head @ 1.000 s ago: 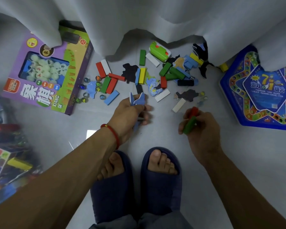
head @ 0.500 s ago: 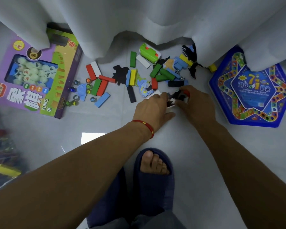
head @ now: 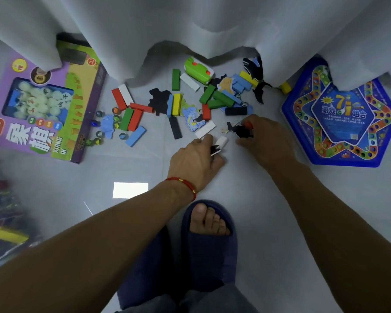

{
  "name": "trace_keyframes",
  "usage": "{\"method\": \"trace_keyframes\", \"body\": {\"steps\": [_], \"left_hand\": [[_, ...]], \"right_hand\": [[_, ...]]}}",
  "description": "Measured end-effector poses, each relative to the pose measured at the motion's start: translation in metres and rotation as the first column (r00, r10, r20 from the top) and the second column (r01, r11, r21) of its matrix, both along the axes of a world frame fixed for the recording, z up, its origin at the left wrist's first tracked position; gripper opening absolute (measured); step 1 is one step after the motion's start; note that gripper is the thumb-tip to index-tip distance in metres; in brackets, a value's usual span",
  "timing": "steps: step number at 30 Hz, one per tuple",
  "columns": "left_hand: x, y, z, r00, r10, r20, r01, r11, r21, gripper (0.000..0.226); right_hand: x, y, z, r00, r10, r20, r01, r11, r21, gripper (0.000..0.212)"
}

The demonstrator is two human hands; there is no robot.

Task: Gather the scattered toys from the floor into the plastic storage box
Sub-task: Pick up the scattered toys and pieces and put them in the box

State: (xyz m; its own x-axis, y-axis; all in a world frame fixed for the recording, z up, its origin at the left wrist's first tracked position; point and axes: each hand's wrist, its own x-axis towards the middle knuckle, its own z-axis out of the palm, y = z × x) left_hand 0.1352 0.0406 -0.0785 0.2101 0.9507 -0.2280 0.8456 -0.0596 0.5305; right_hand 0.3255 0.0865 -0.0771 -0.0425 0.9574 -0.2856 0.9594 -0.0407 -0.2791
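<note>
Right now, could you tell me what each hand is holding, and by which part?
Left hand pinches a white block by its near end; right hand grips a black puzzle piece at its right edge.

- The left hand [head: 198, 159], which a second ago was held up near the feet with blue pieces in its grip, is now reaching down to the floor and closing on a white block [head: 219, 144].
- The right hand [head: 265, 141], earlier lifted with a green and red block, is now pressing onto a black cutout [head: 240, 130] beside the pile.
</note>
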Motion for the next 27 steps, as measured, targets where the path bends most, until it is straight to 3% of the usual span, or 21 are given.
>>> {"method": "trace_keyframes", "body": {"steps": [3, 5, 7, 8, 9, 10, 11, 12, 13, 14, 15, 18, 21, 24, 27], "left_hand": [[-0.006, -0.011, 0.013, 0.983, 0.118, 0.143, -0.107, 0.991, -0.079, 0.024], [-0.011, -0.016, 0.029, 0.900, 0.335, 0.278, -0.261, 0.927, -0.271, 0.021], [-0.019, -0.020, 0.054, 0.645, 0.660, 0.385, -0.387, 0.716, -0.580, 0.020], [-0.025, -0.024, 0.068, 0.494, 0.780, 0.384, -0.382, 0.592, -0.710, 0.019], [-0.033, -0.030, 0.083, 0.375, 0.846, 0.379, -0.347, 0.507, -0.789, 0.018], [-0.042, -0.037, 0.099, 0.296, 0.873, 0.389, -0.309, 0.472, -0.826, 0.016], [-0.052, -0.044, 0.116, 0.239, 0.880, 0.411, -0.280, 0.468, -0.838, 0.015], [-0.063, -0.052, 0.135, 0.190, 0.879, 0.437, -0.268, 0.475, -0.838, 0.014], [-0.076, -0.063, 0.153, 0.140, 0.877, 0.459, -0.273, 0.480, -0.833, 0.014], [-0.091, -0.073, 0.171, 0.089, 0.871, 0.482, -0.286, 0.486, -0.826, 0.013], [-0.108, -0.084, 0.187, 0.040, 0.861, 0.507, -0.305, 0.493, -0.815, 0.013], [-0.166, -0.126, 0.227, -0.094, 0.822, 0.561, -0.400, 0.485, -0.778, 0.011], [-0.222, -0.175, 0.252, -0.167, 0.822, 0.545, -0.486, 0.412, -0.771, 0.014], [-0.270, -0.222, 0.269, -0.179, 0.852, 0.492, -0.576, 0.314, -0.755, 0.019], [-0.305, -0.254, 0.276, -0.117, 0.899, 0.422, -0.646, 0.254, -0.720, 0.018]], "right_hand": [[0.002, 0.005, 0.003, 0.998, 0.064, 0.013, -0.064, 0.998, 0.011, 0.057], [0.000, 0.006, 0.015, 0.994, 0.108, 0.006, -0.108, 0.993, 0.039, 0.052], [-0.011, 0.002, 0.037, 0.988, 0.003, -0.152, 0.010, 0.996, 0.089, 0.043], [-0.018, -0.003, 0.051, 0.932, -0.149, -0.331, 0.175, 0.983, 0.049, 0.039], [-0.027, -0.010, 0.066, 0.741, -0.349, -0.573, 0.351, 0.930, -0.113, 0.035], [-0.036, -0.018, 0.083, 0.395, -0.520, -0.757, 0.416, 0.836, -0.357, 0.032], [-0.046, -0.025, 0.100, 0.025, -0.622, -0.782, 0.333, 0.743, -0.581, 0.029], [-0.055, -0.032, 0.115, -0.224, -0.679, -0.699, 0.197, 0.671, -0.715, 0.028], [-0.067, -0.040, 0.133, -0.305, -0.721, -0.622, 0.088, 0.629, -0.773, 0.029], [-0.081, -0.046, 0.152, -0.276, -0.754, -0.597, 0.016, 0.617, -0.787, 0.031], [-0.098, -0.051, 0.175, -0.185, -0.767, -0.614, -0.030, 0.629, -0.777, 0.032], [-0.163, -0.067, 0.247, 0.191, -0.665, -0.722, -0.154, 0.707, -0.691, 0.023], [-0.227, -0.086, 0.310, 0.553, -0.428, -0.715, -0.328, 0.677, -0.659, 0.016], [-0.290, -0.106, 0.344, 0.710, -0.216, -0.670, -0.466, 0.568, -0.678, 0.015], [-0.348, -0.134, 0.357, 0.754, -0.107, -0.648, -0.509, 0.529, -0.680, 0.009]]}}
